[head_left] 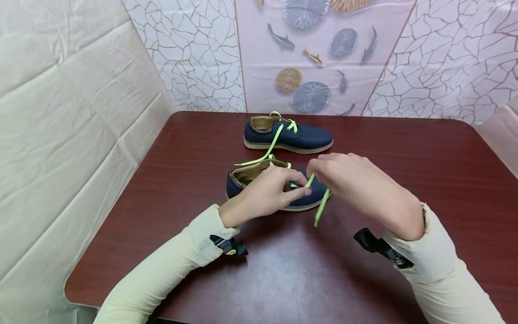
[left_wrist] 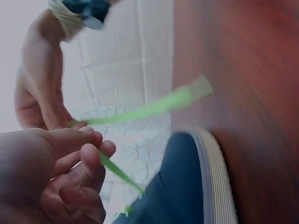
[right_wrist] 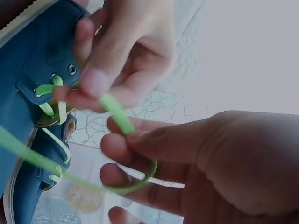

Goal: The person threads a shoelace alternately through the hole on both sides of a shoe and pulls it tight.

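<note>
A navy shoe [head_left: 306,201] with a pale sole lies sideways on the table, toe to the right, a bright green lace [head_left: 322,208] threaded through its eyelets. Over its front, my left hand [head_left: 269,191] pinches the lace between thumb and fingers. My right hand [head_left: 356,180] is just to the right, pinching the same lace farther along. In the right wrist view a short stretch of lace [right_wrist: 117,113] spans the two pinches, and the rest loops under the right fingers. The lace's tipped end [left_wrist: 200,87] hangs free beyond the right hand.
Behind stands a second navy shoe [head_left: 311,137], also with green lacing, and a long loose lace end [head_left: 265,156] trails between the shoes. Both rest on a dark red-brown table [head_left: 194,153]. Patterned cloth [head_left: 194,54] hangs behind it, and pale sheeting [head_left: 81,112] at the left.
</note>
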Available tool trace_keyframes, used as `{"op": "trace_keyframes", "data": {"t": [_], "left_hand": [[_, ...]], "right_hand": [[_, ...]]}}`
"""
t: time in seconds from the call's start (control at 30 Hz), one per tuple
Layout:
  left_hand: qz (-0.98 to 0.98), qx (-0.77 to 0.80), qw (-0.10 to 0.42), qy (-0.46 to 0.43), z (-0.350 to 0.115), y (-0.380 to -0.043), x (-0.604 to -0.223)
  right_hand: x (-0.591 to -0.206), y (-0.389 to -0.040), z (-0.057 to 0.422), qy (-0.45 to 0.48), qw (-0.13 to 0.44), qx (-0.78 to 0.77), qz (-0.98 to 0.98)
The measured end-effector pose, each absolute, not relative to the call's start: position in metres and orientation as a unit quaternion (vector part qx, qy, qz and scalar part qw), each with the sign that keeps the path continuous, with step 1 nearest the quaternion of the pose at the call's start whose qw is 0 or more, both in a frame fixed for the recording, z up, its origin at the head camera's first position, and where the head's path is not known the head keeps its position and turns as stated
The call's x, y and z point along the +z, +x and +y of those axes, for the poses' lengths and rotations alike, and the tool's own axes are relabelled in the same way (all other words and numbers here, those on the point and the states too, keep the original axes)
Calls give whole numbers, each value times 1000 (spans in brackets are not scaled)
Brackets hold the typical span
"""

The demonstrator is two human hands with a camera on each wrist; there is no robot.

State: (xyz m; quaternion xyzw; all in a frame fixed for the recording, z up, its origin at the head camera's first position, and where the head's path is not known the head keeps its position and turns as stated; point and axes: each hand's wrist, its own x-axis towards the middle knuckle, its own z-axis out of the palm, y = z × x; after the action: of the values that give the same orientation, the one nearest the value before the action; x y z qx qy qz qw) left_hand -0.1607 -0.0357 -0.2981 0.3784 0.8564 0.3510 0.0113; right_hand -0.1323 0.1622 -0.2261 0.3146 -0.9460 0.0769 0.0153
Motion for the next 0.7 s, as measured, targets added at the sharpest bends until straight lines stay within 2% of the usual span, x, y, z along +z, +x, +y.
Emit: {"op": "trace_keyframes", "data": {"t": [0.43, 0.53, 0.7], "left_hand": [[711, 633, 81, 295, -55, -162, -269], [689, 665, 80, 277, -61, -162, -263], [679, 681, 82, 260, -66, -161, -255]], "right_hand": [[-243, -163, 172, 381, 133, 216, -889], [-247, -169, 174, 389, 144, 219, -883], [-259, -176, 174, 380, 218, 161, -885]]}}
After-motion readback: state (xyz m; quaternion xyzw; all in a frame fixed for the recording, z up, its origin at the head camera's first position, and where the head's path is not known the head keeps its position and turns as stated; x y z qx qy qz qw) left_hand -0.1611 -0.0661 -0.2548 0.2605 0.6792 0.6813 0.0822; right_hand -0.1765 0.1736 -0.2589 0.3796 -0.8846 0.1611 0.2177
